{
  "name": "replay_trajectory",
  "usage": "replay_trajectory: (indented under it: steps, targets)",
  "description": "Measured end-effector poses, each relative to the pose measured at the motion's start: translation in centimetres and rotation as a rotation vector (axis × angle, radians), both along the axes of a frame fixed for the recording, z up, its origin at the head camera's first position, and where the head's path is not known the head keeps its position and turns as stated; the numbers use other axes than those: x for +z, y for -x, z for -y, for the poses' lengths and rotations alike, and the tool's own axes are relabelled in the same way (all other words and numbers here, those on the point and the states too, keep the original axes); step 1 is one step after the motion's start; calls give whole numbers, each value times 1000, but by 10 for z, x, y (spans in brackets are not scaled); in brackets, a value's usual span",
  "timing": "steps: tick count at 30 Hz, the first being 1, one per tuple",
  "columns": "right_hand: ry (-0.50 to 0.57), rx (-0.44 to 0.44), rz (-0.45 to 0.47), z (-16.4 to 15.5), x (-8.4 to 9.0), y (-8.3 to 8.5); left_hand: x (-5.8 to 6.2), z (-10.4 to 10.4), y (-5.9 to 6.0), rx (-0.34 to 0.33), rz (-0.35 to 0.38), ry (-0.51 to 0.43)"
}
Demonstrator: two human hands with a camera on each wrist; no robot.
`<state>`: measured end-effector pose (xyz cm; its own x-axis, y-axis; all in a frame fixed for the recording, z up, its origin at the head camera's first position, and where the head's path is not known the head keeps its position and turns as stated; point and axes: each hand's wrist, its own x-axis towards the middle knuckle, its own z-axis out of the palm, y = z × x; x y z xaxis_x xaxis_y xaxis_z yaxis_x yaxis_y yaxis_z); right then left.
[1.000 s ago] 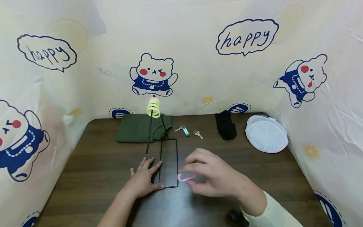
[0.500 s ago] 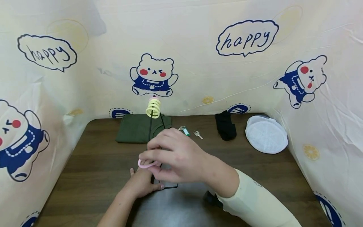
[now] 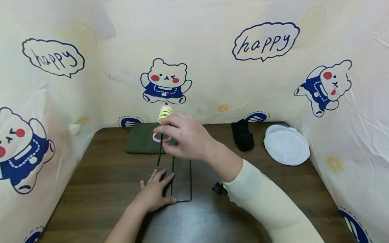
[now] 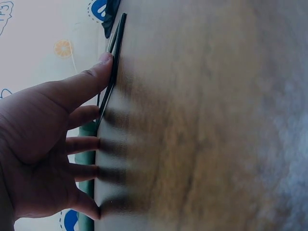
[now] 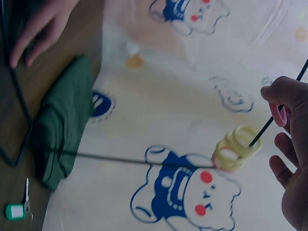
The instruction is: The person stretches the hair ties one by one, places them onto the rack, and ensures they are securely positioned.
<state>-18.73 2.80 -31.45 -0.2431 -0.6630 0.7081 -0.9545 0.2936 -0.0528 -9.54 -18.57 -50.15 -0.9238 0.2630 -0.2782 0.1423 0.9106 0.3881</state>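
A black wire stand [image 3: 190,179] has its rectangular base on the table and a rod rising from it, bent over at the top. Several pale yellow rings [image 3: 165,114] hang at the high bend, with a pink one at their top. My right hand [image 3: 189,136] pinches another pink ring [image 5: 277,115] between thumb and finger, and the arm's free end [image 3: 159,158] points down through it, below the yellow rings. My left hand [image 3: 155,194] lies with fingers spread at the base's left side, thumb on its near corner.
Behind the stand lies a folded dark green cloth [image 3: 141,138]. A key with a green tag [image 5: 17,211] shows in the right wrist view. Toward the back right are a black cloth item [image 3: 242,135] and a white cap [image 3: 286,145]. A printed curtain rises behind the table.
My right hand has carried the pink ring left, then up and away from me, onto the rod's hanging end. The left hand has stayed at the base.
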Motion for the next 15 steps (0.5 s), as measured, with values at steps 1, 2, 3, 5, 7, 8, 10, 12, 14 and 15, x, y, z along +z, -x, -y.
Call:
replay_trajectory:
  steps: [1,2,3,5,7,8,10,12,14,15]
  targets:
    - [-12,-23,-5,0,0,5,0,0,0,0,1,-3]
    - [-23,-45,-12,0,-1,10,1,0,-1,0,1,-5]
    - [-35,-68,-23,0,-1,14,1,0,-1,0,0,-3]
    - [-51,-107,-36,0,-2,20,2,-1,-2,0,-7,-2]
    - [-59,-141,-40,-1,-2,24,1,-1,-2,1,-13,1]
    - [-60,-153,-36,-4,-3,25,2,-2,-2,2,-15,2]
    - [-51,-163,-16,-11,-5,24,1,-2,-2,2,-16,5]
    - [-31,-169,17,-26,-9,21,1,-4,-1,2,-15,8]
    - [4,-179,60,-46,-18,15,1,-4,-1,1,-14,13]
    - [20,-188,92,-58,-24,11,1,-4,-1,0,-13,13]
